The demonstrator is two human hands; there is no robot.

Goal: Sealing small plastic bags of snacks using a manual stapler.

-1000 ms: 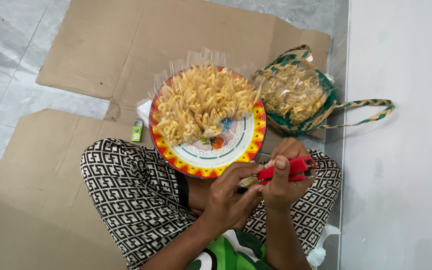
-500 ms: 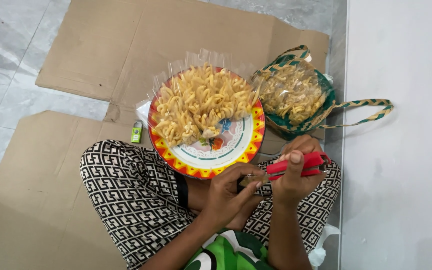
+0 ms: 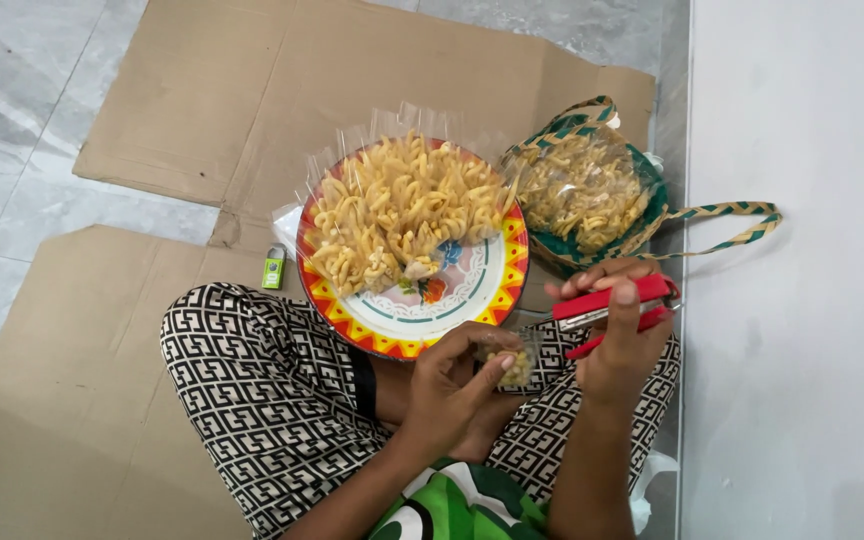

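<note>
My left hand (image 3: 457, 385) pinches a small clear packet of yellow snacks (image 3: 514, 366) over my lap. My right hand (image 3: 620, 345) grips a red stapler (image 3: 615, 303), held just to the right of the packet and apart from it. A colourful round plate (image 3: 432, 300) rests on my left knee, heaped with several small clear packets of yellow twisted snacks (image 3: 402, 205).
A green woven basket (image 3: 652, 215) with striped handles holds a large clear bag of the same snacks (image 3: 580, 190). A small green lighter (image 3: 273, 266) lies on the flattened cardboard (image 3: 202, 90). A white wall (image 3: 802, 300) rises at the right. Grey tiles lie at the left.
My right hand has drawn the stapler away to the right and up, off the packet. My left hand now holds the packet alone, turned so its contents show.
</note>
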